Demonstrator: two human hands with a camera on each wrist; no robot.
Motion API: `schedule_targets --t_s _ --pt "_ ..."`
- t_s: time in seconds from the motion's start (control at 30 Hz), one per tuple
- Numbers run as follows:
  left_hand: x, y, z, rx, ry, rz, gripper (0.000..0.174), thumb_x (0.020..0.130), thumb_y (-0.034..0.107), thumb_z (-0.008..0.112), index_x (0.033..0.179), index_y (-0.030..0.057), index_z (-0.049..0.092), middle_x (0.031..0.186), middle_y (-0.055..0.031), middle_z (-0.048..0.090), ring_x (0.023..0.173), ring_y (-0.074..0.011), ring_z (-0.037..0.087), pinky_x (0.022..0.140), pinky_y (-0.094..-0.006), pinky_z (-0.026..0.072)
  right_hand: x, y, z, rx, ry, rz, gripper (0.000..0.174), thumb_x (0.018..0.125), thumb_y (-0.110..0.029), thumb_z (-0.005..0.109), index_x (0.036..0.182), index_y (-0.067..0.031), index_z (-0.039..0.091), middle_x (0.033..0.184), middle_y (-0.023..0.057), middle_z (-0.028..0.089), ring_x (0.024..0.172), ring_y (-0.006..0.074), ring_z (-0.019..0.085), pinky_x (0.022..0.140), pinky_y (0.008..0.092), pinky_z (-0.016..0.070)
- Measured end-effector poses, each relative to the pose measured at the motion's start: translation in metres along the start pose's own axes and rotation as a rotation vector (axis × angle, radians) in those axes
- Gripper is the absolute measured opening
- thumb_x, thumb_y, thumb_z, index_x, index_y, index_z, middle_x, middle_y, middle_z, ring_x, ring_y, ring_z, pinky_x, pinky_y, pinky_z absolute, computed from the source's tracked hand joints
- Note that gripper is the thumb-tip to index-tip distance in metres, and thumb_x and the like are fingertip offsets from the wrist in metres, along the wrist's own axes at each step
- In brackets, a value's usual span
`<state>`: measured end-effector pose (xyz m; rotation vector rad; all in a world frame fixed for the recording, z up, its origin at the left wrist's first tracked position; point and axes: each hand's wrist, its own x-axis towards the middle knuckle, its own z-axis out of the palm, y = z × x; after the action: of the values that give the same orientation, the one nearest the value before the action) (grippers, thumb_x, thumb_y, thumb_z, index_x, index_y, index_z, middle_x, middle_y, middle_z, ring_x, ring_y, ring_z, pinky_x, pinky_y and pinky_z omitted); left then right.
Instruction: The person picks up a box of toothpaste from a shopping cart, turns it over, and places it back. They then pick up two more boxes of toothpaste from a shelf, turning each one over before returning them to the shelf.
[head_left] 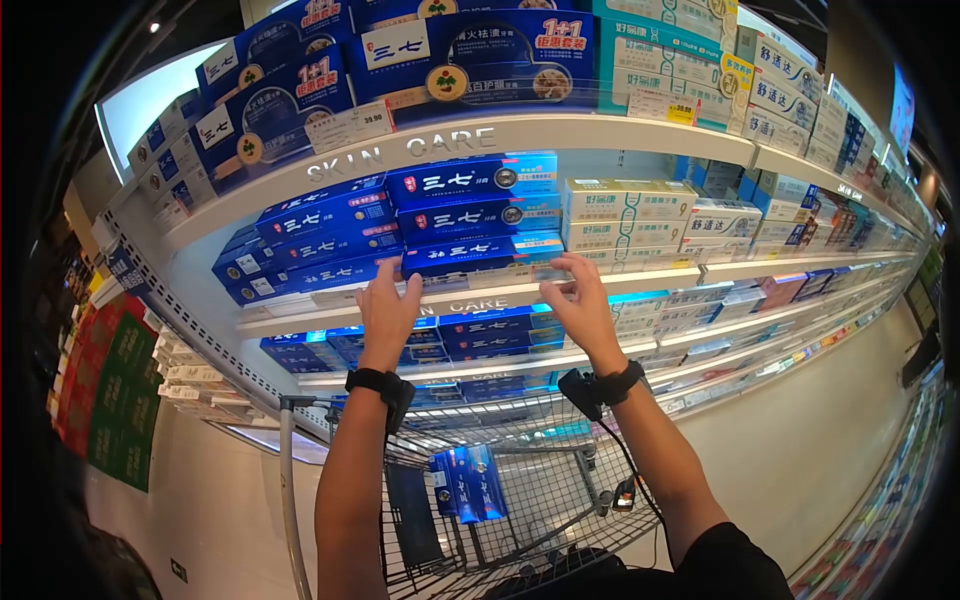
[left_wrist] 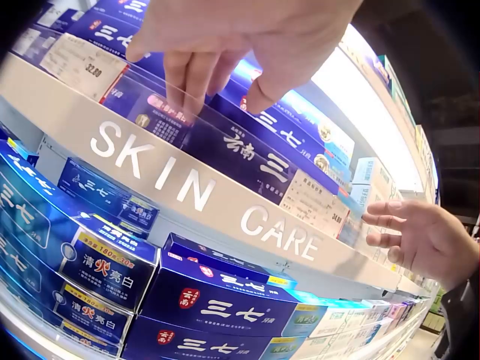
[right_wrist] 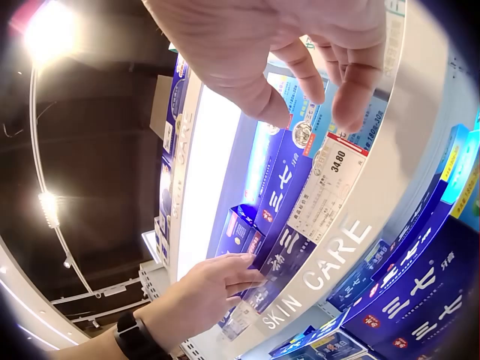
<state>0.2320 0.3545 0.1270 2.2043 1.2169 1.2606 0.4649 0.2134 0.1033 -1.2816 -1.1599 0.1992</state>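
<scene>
Blue toothpaste boxes (head_left: 475,250) lie stacked on the middle shelf. At the stack's left end is my left hand (head_left: 390,312), fingers spread and slightly bent; in the left wrist view this hand (left_wrist: 247,45) reaches over the clear shelf lip beside a blue box (left_wrist: 281,135). My right hand (head_left: 582,305) is at the stack's right end with its fingers loosely bent, near the light-blue end of a box (right_wrist: 304,112). Neither hand has a box gripped. Whether the fingertips touch the boxes, I cannot tell.
Below my arms stands a wire shopping cart (head_left: 540,480) holding blue packages (head_left: 467,485). Gold-and-white boxes (head_left: 625,215) are right of the stack. The upper shelf edge (head_left: 560,130) projects above, and a price tag (right_wrist: 328,187) fronts the middle shelf.
</scene>
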Motion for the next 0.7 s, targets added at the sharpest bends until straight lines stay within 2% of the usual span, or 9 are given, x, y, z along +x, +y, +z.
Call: schedule_targets --t_s 0.13,0.23,0.33,0.43,0.53,0.63,0.7 --pt "0.000 0.003 -0.002 -0.005 0.020 -0.038 0.038 0.085 0.027 0.060 0.115 0.0030 0.058 0.091 -0.0141 0.069 0.092 -0.0326 0.062 0.098 -0.0479 0.0290 0.001 0.000 0.002 0.040 -0.045 -0.009 0.032 0.081 -0.014 0.067 0.107 0.0022 0.057 0.117 0.0160 0.050 0.084 0.0201 0.062 0.071 0.0278 0.0521" --pt "0.001 0.005 -0.006 0.027 -0.015 -0.067 0.038 0.085 0.027 0.060 0.115 0.0035 0.058 0.095 -0.0146 0.068 0.095 -0.0322 0.061 0.098 -0.0481 0.0287 0.000 -0.014 0.009 0.046 -0.093 0.074 0.033 0.081 -0.013 0.066 0.108 0.0023 0.056 0.117 0.0153 0.050 0.081 0.0194 0.062 0.070 0.0276 0.0516" --pt "0.001 -0.002 -0.005 0.080 0.007 -0.058 0.040 0.084 0.026 0.061 0.116 0.0032 0.058 0.101 -0.0153 0.067 0.101 -0.0312 0.059 0.097 -0.0472 0.0293 -0.001 -0.010 0.001 -0.014 0.026 0.005 0.034 0.081 -0.013 0.066 0.109 0.0040 0.055 0.119 0.0170 0.049 0.077 0.0189 0.062 0.070 0.0279 0.0517" --pt "0.001 -0.006 -0.001 0.088 -0.008 -0.003 0.040 0.085 0.026 0.060 0.119 0.0055 0.057 0.109 -0.0146 0.064 0.108 -0.0309 0.055 0.102 -0.0528 0.0263 -0.005 -0.013 -0.003 -0.073 0.022 -0.077 0.035 0.081 -0.013 0.065 0.109 0.0055 0.055 0.124 0.0198 0.047 0.076 0.0186 0.063 0.071 0.0285 0.0517" --pt "-0.002 0.001 0.004 0.092 0.006 0.083 0.039 0.087 0.026 0.058 0.122 0.0088 0.056 0.114 -0.0124 0.062 0.112 -0.0310 0.053 0.105 -0.0616 0.0198 -0.006 -0.014 -0.005 -0.099 0.018 -0.051 0.035 0.081 -0.013 0.065 0.109 0.0059 0.055 0.129 0.0225 0.044 0.076 0.0190 0.064 0.071 0.0291 0.0519" --pt "-0.002 0.008 0.005 0.102 -0.071 0.034 0.037 0.089 0.027 0.057 0.123 0.0114 0.056 0.119 -0.0113 0.060 0.115 -0.0309 0.052 0.105 -0.0675 0.0143 -0.006 -0.016 -0.006 -0.110 0.001 -0.019 0.036 0.081 -0.013 0.065 0.110 0.0055 0.055 0.131 0.0225 0.043 0.077 0.0195 0.065 0.071 0.0294 0.0521" --pt "-0.002 0.007 0.005 0.130 -0.073 0.028 0.038 0.088 0.028 0.058 0.122 0.0110 0.056 0.117 -0.0112 0.061 0.114 -0.0309 0.052 0.104 -0.0672 0.0155 -0.005 -0.009 -0.005 -0.114 -0.007 -0.025 0.035 0.081 -0.013 0.065 0.109 0.0053 0.055 0.131 0.0219 0.043 0.077 0.0196 0.065 0.070 0.0294 0.0521"
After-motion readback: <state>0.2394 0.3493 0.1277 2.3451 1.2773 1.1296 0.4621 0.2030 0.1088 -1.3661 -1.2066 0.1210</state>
